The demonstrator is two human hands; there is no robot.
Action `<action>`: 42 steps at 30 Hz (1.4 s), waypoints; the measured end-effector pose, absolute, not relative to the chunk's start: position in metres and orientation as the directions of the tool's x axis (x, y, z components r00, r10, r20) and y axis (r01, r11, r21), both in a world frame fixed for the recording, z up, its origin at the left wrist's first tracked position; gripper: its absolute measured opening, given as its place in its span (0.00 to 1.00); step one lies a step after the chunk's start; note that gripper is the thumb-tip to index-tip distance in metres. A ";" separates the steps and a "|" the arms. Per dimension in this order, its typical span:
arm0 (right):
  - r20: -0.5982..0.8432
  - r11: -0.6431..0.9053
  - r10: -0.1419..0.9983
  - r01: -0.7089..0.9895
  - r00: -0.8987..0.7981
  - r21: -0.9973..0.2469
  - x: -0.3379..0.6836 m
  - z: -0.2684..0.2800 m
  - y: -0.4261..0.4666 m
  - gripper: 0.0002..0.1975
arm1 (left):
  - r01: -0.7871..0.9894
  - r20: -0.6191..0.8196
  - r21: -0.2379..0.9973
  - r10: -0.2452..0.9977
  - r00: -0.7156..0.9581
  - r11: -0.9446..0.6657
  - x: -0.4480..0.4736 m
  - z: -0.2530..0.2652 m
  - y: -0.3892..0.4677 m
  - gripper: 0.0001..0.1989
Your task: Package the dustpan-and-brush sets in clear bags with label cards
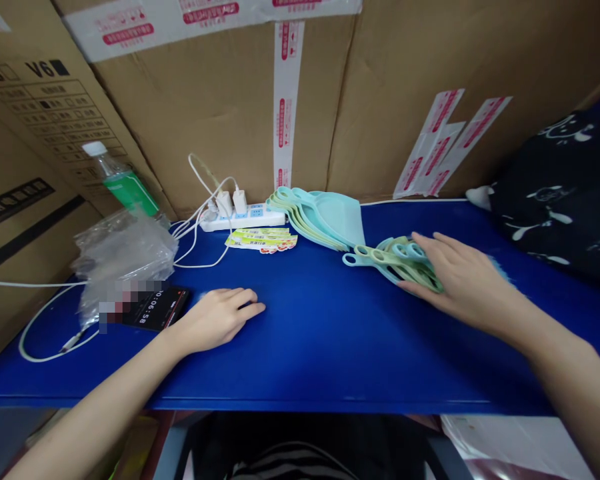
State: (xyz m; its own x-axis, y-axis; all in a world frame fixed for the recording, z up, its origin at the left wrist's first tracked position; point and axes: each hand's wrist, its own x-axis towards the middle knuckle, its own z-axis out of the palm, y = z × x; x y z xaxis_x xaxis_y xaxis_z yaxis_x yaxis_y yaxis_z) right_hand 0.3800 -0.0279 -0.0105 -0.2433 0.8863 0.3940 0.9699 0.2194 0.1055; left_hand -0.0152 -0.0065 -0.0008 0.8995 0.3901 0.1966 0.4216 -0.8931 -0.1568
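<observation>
My left hand (225, 319) rests on the blue tabletop with loosely bent fingers and nothing visible in it. Just left of it lies a black phone (167, 308) with a lit timer display. My right hand (463, 283) lies over a pile of small brushes (405, 257), fingers stretched out and thumb apart. Light blue and pale green handles with loop ends point left from under it. Blue bristles show past its far side, and the rest of the pile is hidden. Behind these brushes sits a nested stack of light blue and green dustpans (337, 217).
Along the back stand a white power strip (255, 217) with plugged chargers and yellow-green labels (263, 240). At left are a bottle (130, 190), a clear plastic bag (125, 250) and a white cable (45, 359). Large cardboard boxes (220, 113) and a black patterned cloth (555, 200) border the table.
</observation>
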 end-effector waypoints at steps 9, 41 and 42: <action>0.530 0.574 0.535 0.743 -0.658 0.343 0.315 0.018 -0.022 0.19 | 0.432 0.186 -0.174 0.401 0.897 -0.885 -0.015 -0.003 -0.005 0.16; 0.349 0.741 0.614 0.670 -0.708 0.056 0.269 -0.015 -0.005 0.10 | 0.481 0.256 -0.264 0.420 0.871 -0.836 0.011 -0.015 -0.003 0.11; 0.337 0.743 0.616 0.668 -0.712 0.053 0.268 -0.015 -0.005 0.11 | 0.484 0.236 -0.263 0.431 0.871 -0.835 0.011 -0.014 -0.003 0.11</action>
State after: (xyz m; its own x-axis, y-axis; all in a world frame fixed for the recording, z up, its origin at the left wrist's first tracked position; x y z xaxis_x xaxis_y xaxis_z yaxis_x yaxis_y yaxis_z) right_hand 0.2681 -0.0054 -0.0155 -0.7119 0.6159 0.3375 0.6676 0.7426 0.0530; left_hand 0.0107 -0.0034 -0.0145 0.8710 0.4311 0.2356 0.4842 -0.8346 -0.2627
